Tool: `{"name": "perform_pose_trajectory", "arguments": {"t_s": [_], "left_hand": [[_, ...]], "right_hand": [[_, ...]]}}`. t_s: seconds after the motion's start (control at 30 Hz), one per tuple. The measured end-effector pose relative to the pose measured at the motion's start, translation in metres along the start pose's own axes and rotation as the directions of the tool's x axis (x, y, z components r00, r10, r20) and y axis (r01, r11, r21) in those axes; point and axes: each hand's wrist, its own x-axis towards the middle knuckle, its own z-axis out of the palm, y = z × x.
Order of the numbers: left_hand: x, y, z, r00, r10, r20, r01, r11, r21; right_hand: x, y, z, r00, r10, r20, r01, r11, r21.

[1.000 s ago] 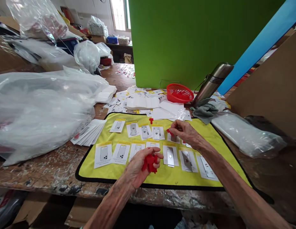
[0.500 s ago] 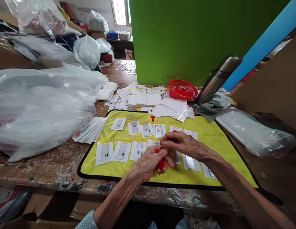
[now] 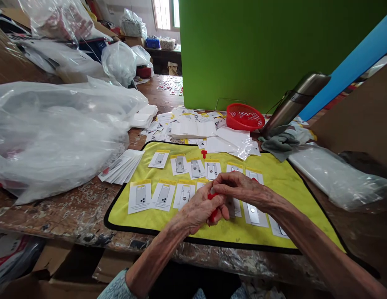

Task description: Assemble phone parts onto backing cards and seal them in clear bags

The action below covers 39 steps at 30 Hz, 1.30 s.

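Observation:
My left hand (image 3: pixel 195 211) is closed around small red pieces (image 3: pixel 214 214), mostly hidden by the fingers. My right hand (image 3: pixel 238 187) comes in from the right, its thumb and index fingertips pinched at the red at the top of my left hand. Both hands hover over a yellow mat (image 3: pixel 140 226) with a black border. Two rows of white cards with phone drawings lie on it, among them a card (image 3: pixel 139 197) at the left and a card (image 3: pixel 255 214) partly under my right wrist. A red T-shaped piece (image 3: pixel 204 154) lies at the mat's far edge.
Behind the mat are a stack of white sleeves (image 3: pixel 193 129), scattered cards, a red basket (image 3: pixel 245 117) and a leaning steel flask (image 3: pixel 296 101). A large plastic bag (image 3: pixel 62 137) and fanned white sleeves (image 3: pixel 122 167) lie left. A green panel (image 3: pixel 243 54) stands behind; another plastic bag (image 3: pixel 339 176) lies right.
The view has shifted slightly, so everything sits a little further right. My hands stay together, with the right fingertips still at the red in my left hand.

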Motion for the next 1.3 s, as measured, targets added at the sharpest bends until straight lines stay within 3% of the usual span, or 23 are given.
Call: {"name": "perform_pose_trajectory", "arguments": {"t_s": [0.17,0.4,0.47,0.57,0.63,0.7,0.8,0.87,0.97,1.07,1.17,1.23,1.3], "left_hand": [[-0.003,0.003,0.001,0.999,0.046,0.016,-0.047,0.997,0.065],[-0.003,0.000,-0.006,0.999,0.025,0.032,-0.024,0.999,-0.037],[-0.003,-0.001,-0.007,0.999,0.047,-0.007,-0.047,0.998,-0.028],[-0.003,-0.003,-0.007,0.991,0.086,-0.098,-0.084,0.996,0.028],[-0.003,-0.005,-0.006,0.985,0.106,-0.134,-0.096,0.993,0.075],[-0.003,-0.006,-0.006,0.983,0.125,-0.133,-0.114,0.989,0.090],[-0.004,-0.007,-0.007,0.991,0.106,-0.081,-0.105,0.994,0.021],[-0.004,-0.007,-0.008,0.997,0.058,-0.056,-0.061,0.997,-0.055],[-0.004,-0.004,-0.011,0.995,-0.020,-0.098,-0.006,0.966,-0.257],[-0.002,0.003,-0.014,0.977,-0.111,-0.184,0.000,0.857,-0.515],[-0.003,0.012,-0.017,0.959,-0.196,-0.207,-0.008,0.707,-0.707],[-0.003,0.017,-0.017,0.950,-0.224,-0.219,-0.023,0.650,-0.760],[-0.004,0.020,-0.016,0.937,-0.247,-0.249,-0.033,0.646,-0.763]], "right_hand": [[0.001,-0.001,0.002,0.999,-0.002,0.053,-0.003,0.996,0.084],[0.009,-0.001,-0.007,0.963,-0.161,-0.215,0.123,0.976,-0.182],[0.009,-0.004,-0.005,0.974,-0.148,-0.171,0.116,0.975,-0.188],[0.006,-0.008,0.002,0.999,-0.052,0.006,0.053,0.993,-0.104],[0.004,-0.010,0.008,0.989,-0.016,0.150,0.013,1.000,0.021],[0.004,-0.009,0.010,0.979,-0.020,0.205,0.002,0.996,0.091],[0.009,-0.005,0.002,0.998,-0.059,0.008,0.060,0.997,-0.052],[0.016,-0.002,-0.008,0.979,-0.110,-0.173,0.073,0.975,-0.210],[0.029,0.000,-0.019,0.939,-0.128,-0.319,-0.012,0.915,-0.402],[0.040,0.003,-0.020,0.913,-0.140,-0.383,-0.101,0.833,-0.544],[0.046,0.012,-0.016,0.881,-0.250,-0.401,-0.096,0.736,-0.670],[0.047,0.021,-0.014,0.860,-0.342,-0.378,-0.065,0.662,-0.747],[0.047,0.028,-0.012,0.855,-0.386,-0.346,-0.050,0.602,-0.797]]}}
